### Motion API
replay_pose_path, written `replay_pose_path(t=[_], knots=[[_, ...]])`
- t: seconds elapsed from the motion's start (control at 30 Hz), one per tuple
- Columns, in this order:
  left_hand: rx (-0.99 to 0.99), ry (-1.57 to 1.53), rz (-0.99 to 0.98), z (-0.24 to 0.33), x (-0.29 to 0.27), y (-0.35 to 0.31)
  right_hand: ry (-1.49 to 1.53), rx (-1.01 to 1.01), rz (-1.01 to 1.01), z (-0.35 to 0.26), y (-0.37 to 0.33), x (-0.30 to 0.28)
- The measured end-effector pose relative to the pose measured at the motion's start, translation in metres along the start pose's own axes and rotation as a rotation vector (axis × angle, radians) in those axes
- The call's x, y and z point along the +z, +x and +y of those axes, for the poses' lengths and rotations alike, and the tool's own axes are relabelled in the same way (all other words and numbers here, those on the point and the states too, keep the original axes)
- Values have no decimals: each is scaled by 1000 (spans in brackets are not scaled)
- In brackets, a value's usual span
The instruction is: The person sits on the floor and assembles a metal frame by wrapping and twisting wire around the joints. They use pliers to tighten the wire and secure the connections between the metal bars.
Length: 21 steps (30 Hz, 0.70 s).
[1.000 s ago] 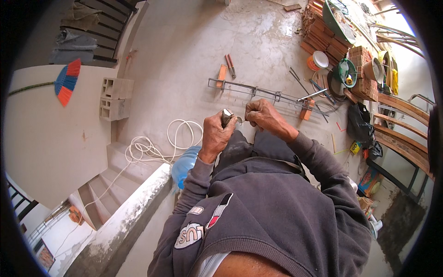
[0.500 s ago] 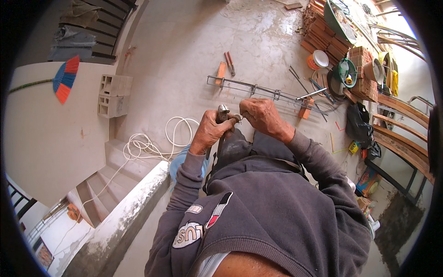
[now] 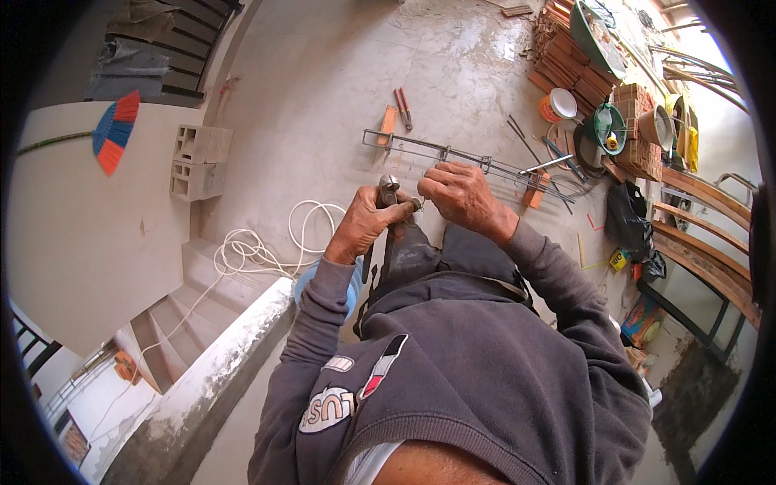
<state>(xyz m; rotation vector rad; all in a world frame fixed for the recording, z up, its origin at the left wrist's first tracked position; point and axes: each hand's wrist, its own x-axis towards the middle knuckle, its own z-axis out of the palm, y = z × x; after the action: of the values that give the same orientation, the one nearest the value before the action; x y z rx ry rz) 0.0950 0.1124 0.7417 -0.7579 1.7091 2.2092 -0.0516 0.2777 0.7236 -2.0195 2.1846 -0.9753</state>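
My left hand (image 3: 362, 222) is closed around a hammer (image 3: 389, 187), whose metal head sticks up above the fingers. Between that hand's thumb and forefinger is a small bit of what looks like wire (image 3: 417, 204). Close on the right, my right hand (image 3: 461, 194) has its fingers bent together in a pinch, the fingertips near that bit; what they hold is too small to make out. Just beyond the hands lies a narrow rebar cage (image 3: 444, 151), propped on an orange brick (image 3: 387, 123) at its left and another brick (image 3: 536, 191) at its right.
Red-handled pincers (image 3: 402, 108) lie beyond the cage. A coiled white hose (image 3: 250, 250) and a blue bucket (image 3: 347, 291) are at left, near concrete blocks (image 3: 199, 162) and steps. Stacked tiles (image 3: 558, 56), a white-and-orange bucket (image 3: 558, 105) and planks stand at right.
My left hand and the hammer have shifted slightly left and up. My right hand has dropped slightly to the left, its fingers still bent together.
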Motion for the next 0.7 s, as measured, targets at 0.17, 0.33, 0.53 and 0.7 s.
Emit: replay_pose_path(t=[0.17,0.33,0.53,0.7], knots=[[23,-47,-84,-2,1,4,14,-10,20,2,0,-4],[66,-114,-66,-11,2,5,28,-18,29,0,3,-5],[94,-70,-5,-10,6,6,-66,-52,41,-5,4,-6],[81,-172,141,-14,6,7,-144,-67,89,-17,-2,0]])
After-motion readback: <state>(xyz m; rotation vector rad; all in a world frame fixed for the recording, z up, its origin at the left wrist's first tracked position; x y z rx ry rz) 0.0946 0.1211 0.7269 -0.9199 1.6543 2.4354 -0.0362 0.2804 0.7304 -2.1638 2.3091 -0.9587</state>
